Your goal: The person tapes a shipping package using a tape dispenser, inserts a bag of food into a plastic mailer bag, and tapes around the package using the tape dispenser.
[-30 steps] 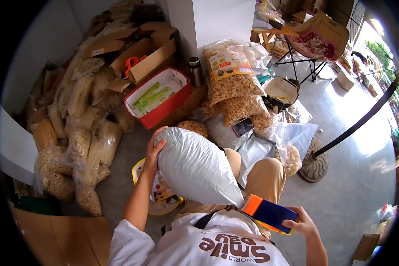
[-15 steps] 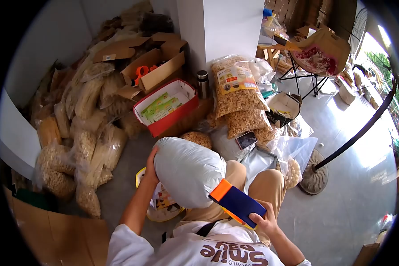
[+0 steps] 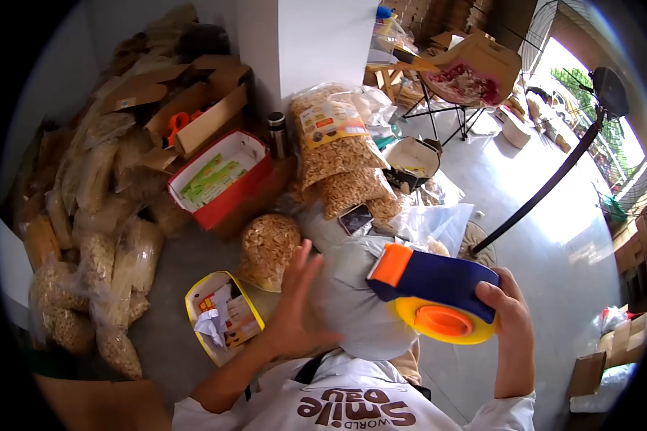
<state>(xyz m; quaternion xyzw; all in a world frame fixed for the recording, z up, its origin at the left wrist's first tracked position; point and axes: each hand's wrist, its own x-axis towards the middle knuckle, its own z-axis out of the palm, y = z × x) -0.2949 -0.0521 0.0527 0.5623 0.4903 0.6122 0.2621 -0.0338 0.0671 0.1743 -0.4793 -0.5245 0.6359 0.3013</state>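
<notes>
A blue, orange and yellow tape dispenser [image 3: 446, 284] is in my right hand [image 3: 509, 305], whose fingers wrap its blue body. Behind the dispenser, a stuffed grey plastic bag [image 3: 352, 316] rests at my lap, partly covered by it. My left hand [image 3: 298, 312] is at the bag's left side with its fingers spread; blur hides whether it touches the bag. Below and left of that hand, a yellow-rimmed box [image 3: 226, 316] holds papers.
Bags of dried goods [image 3: 115, 280] pile up at the left. A red box [image 3: 219, 179] with green packets and more filled bags [image 3: 331, 136] stand ahead. A phone [image 3: 355, 219] lies beside them. A black pole [image 3: 539, 194] rises at the right.
My left hand has opened from its hold on the bag. The dispenser has risen and turned across the bag, showing its yellow and orange side. The bag has moved right, and the view has shifted.
</notes>
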